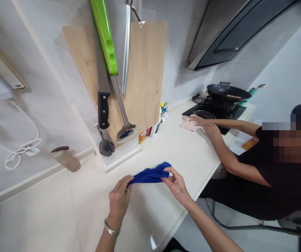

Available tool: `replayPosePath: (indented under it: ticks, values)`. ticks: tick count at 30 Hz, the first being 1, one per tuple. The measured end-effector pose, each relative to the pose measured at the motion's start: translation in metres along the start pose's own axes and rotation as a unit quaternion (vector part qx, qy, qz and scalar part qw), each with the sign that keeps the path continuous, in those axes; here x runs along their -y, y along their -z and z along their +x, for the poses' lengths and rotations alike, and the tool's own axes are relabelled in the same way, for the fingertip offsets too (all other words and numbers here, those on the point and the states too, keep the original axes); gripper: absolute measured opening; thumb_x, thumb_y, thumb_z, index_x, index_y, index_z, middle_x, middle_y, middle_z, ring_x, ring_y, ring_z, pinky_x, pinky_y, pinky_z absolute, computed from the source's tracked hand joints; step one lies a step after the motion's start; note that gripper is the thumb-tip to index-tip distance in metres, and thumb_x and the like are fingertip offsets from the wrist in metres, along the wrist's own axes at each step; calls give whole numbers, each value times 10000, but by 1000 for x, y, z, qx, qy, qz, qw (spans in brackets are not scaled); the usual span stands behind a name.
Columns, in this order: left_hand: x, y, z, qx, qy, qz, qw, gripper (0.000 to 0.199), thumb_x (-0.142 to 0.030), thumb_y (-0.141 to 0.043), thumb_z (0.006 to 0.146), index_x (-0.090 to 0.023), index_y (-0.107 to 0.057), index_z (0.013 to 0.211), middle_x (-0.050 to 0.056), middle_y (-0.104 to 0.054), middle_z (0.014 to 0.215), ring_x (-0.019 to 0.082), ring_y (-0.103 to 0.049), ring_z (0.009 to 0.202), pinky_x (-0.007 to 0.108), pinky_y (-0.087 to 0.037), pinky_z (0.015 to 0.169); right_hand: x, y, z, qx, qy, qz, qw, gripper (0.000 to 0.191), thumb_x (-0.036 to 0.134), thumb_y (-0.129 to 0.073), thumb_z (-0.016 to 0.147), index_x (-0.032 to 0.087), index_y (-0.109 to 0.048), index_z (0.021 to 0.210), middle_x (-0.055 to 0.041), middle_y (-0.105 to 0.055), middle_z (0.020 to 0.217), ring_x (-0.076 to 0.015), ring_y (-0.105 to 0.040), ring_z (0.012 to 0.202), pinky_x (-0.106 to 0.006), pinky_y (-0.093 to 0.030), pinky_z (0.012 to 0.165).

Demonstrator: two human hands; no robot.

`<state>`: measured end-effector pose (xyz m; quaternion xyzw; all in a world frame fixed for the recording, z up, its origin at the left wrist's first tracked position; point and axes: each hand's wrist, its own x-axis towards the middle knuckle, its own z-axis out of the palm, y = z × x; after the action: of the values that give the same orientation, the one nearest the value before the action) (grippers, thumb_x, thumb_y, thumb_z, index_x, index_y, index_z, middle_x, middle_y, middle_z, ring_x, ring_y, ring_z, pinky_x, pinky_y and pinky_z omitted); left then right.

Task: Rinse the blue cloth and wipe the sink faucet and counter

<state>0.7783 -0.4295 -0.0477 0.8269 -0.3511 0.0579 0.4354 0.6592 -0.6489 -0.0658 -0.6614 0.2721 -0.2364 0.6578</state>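
A blue cloth [149, 175] is stretched between my two hands, a little above the white countertop [155, 147]. My left hand [120, 196] pinches its left end. At the other end, my right hand [176, 183] grips the cloth between thumb and fingers. The cloth looks bunched lengthwise, with a loose fold rising near the right hand. A metal band circles my left wrist.
A seated co-worker [245, 178] at the right presses a pink cloth [189, 123] beside the stove [218, 112], where a wok [227, 92] sits. Ahead hang a wooden cutting board [147, 70], a knife [103, 108], a green-handled ladle [120, 98] and a steel scrubber [106, 148]. A cup [67, 160] stands left.
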Motion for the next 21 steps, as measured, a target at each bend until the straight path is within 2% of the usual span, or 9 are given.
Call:
replayPosePath:
  ticks: [3, 5, 7, 9, 11, 14, 17, 19, 21]
  values:
    - [10, 16, -3, -11, -96, 49, 994, 285, -156, -468, 920, -268, -675, 1081, 47, -743, 1165, 176, -703, 1077, 324, -615, 918, -8, 3, -5, 35, 87, -71, 993, 242, 417, -645, 800, 230, -558, 929, -8, -582, 911, -100, -477, 615, -267, -414, 579]
    - [27, 17, -27, 11, -140, 85, 986, 309, -88, -457, 891, -262, -677, 1020, 32, -758, 1114, 156, -719, 1019, 290, -622, 876, -26, 10, -24, 114, 70, -150, 980, 211, 357, -610, 808, 229, -570, 971, -11, -607, 934, -102, -512, 625, -269, -439, 608]
    - [49, 16, -65, 52, -137, 122, 982, 345, -51, -434, 865, -263, -675, 993, 18, -769, 1066, 152, -730, 965, 276, -632, 825, -49, 19, -46, 223, 12, -218, 950, 176, 350, -586, 820, 217, -586, 935, 9, -622, 815, -105, -519, 597, -258, -422, 583]
    - [68, 17, -107, 110, -105, 144, 978, 376, -42, -411, 851, -282, -677, 966, -3, -774, 1028, 151, -737, 925, 270, -638, 784, -67, 30, -62, 330, -31, -265, 906, 205, 395, -569, 844, 202, -584, 776, 17, -609, 676, -114, -526, 578, -251, -398, 556]
    - [79, 22, -146, 136, -39, 129, 981, 345, -84, -423, 873, -297, -675, 975, 3, -756, 1113, 159, -721, 1012, 282, -633, 828, -79, 40, -65, 367, -51, -289, 883, 315, 455, -518, 888, 200, -581, 715, 18, -590, 596, -123, -532, 559, -254, -390, 545]
    - [81, 29, -183, 116, 97, 83, 985, 281, -251, -466, 929, -316, -631, 1147, 48, -625, 1370, 186, -657, 1172, 306, -621, 877, -87, 45, -41, 281, -17, -294, 913, 371, 501, -392, 955, 211, -619, 906, -7, -643, 707, -149, -590, 643, -276, -453, 604]
    - [70, 24, -185, 63, 241, 77, 966, 426, -429, -475, 930, -317, -500, 1341, 92, -536, 1448, 210, -678, 1121, 340, -630, 824, -97, 33, 0, 173, 89, -307, 932, 376, 469, -351, 975, 209, -569, 1137, -82, -676, 1013, -204, -639, 913, -343, -528, 793]
    - [61, 11, -173, 23, 316, 102, 943, 526, -507, -464, 916, -284, -444, 1392, 117, -573, 1390, 229, -703, 1049, 382, -627, 815, -106, 16, 24, 130, 149, -353, 914, 408, 419, -362, 969, 189, -505, 1275, -137, -622, 1207, -249, -600, 1082, -414, -518, 922]
    - [53, -3, -159, -4, 353, 142, 925, 539, -522, -452, 911, -243, -467, 1372, 135, -610, 1329, 258, -698, 1057, 415, -614, 834, -115, -3, 41, 121, 176, -419, 882, 459, 363, -394, 950, 149, -460, 1350, -181, -561, 1303, -291, -545, 1168, -464, -484, 991]
